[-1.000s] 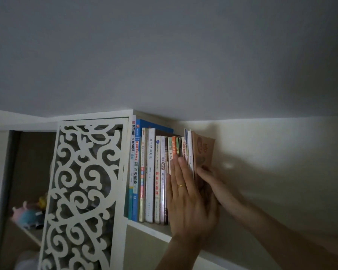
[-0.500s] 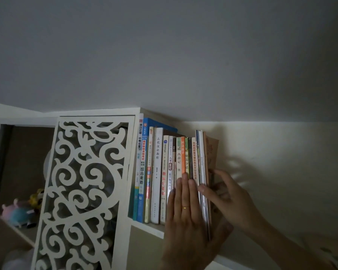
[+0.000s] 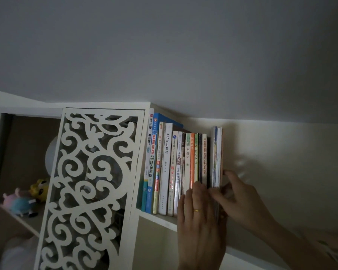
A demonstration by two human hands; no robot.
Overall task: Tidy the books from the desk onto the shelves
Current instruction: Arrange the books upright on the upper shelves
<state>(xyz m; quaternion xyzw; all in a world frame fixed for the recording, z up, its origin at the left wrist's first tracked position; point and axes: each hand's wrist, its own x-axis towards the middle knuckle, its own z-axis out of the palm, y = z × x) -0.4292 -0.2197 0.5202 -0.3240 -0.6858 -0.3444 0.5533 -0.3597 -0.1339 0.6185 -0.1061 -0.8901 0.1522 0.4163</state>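
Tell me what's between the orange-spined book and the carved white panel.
In the head view: a row of upright books on the shelf, between orange-spined book and carved white panel.

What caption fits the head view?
Left hand flat on book spines, right hand pinching thin books at the row's end.

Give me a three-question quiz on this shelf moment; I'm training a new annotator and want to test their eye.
1. True or false: the left hand lies flat, fingers straight, against the book spines.
2. Which hand wears the ring?
3. The right hand touches: A) the plush toys B) the thin books at the row's right end C) the white fretwork panel

Key: 1 true; 2 left; 3 B.
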